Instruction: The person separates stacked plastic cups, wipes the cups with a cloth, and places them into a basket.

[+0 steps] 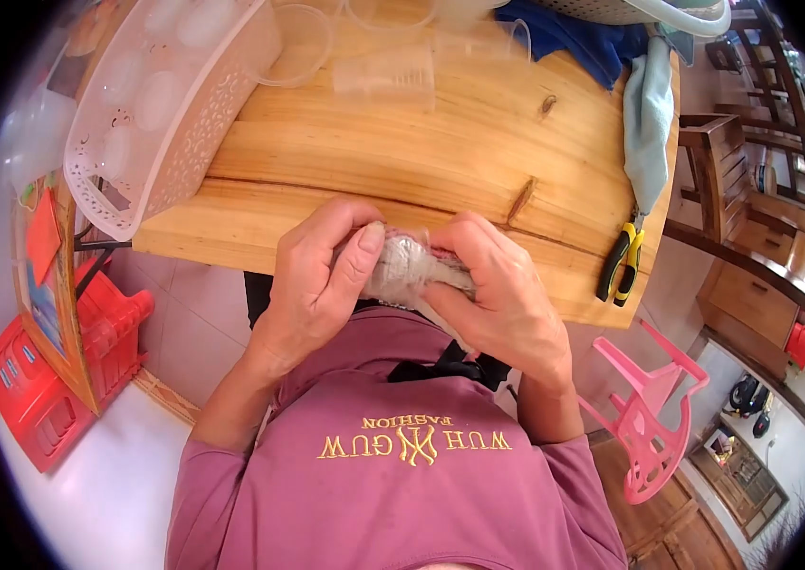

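At the table's near edge, my left hand and my right hand come together in front of my chest. Between them is a crumpled bundle of clear plastic wrap with some pinkish colour at its upper side. My left fingers and thumb pinch its left part. The right hand curls around the other end, thumb underneath. What lies inside the plastic, if anything, I cannot make out.
Clear plastic cups lie across the back of the wooden table. A pink basket holding clear containers stands left. Yellow-black pliers, a light blue cloth and a dark blue cloth are right. A pink chair stands beyond.
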{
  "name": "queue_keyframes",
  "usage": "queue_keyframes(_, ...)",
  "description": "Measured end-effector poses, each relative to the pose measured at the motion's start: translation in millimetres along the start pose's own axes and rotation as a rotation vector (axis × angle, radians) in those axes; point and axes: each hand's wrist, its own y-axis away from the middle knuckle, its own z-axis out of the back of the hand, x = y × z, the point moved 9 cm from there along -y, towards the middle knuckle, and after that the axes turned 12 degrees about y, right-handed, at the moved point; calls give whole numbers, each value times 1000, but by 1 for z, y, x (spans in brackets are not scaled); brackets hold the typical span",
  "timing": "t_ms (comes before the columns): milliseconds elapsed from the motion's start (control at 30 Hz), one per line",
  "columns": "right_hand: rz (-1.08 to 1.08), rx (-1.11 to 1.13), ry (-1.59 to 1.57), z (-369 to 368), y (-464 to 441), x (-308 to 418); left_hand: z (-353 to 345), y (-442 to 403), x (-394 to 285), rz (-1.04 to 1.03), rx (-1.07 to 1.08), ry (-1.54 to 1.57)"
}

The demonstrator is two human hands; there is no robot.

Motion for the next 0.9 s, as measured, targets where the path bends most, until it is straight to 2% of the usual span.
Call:
queue_keyframes(67, -16, -9, -9, 0, -3, 0, 4, 0, -3, -15, -21, -10)
queue_keyframes(133, -74, 9, -206, -1, -4, -7, 6, 0, -5, 41, 2, 35)
queue_keyframes(167, -72, 12, -206, 0, -3, -8, 6, 1, -2, 96, 25, 79)
queue_keyframes(233, -166, 9, -462, 1, 1, -18, 7, 2, 0, 112, 40, 112)
queue_keyframes(300, -176, 7, -521, 4, 6, -26, 5, 1, 4, 129, 63, 148)
queue_keyframes(367, -174, -29, -598, 7, 11, -34, 5, -3, -10, -72, 70, -38)
queue_keyframes(400, -176, -29, -598, 7, 11, -36, 5, -5, -10, -70, 71, -37)
queue_keyframes(467, -228, -20, -549, 5, 13, -41, -6, -2, -42, -417, 149, -349)
queue_keyframes(533, -241, -12, -526, 4, 11, -36, -22, -3, -62, -475, 219, -438)
queue_keyframes(600, -151, 38, -411, 2, 5, -26, -32, 0, -67, -531, 288, -532)
queue_keyframes(667, -160, 40, -460, 4, 7, -25, -33, 0, -52, -411, 342, -518)
queue_keyframes(733, -165, -14, -608, 13, 11, -29, -27, -3, -48, -374, 302, -461)
queue_keyframes(800, -259, -183, -868, 24, 23, -42, -20, -2, -41, -337, 260, -404)
queue_keyframes(867, -264, -439, -999, 40, 28, -44, -2, -2, -11, 31, 146, 89)
queue_keyframes(900, -265, -439, -999, 38, 26, -40, 0, -1, -5, 126, 101, 259)
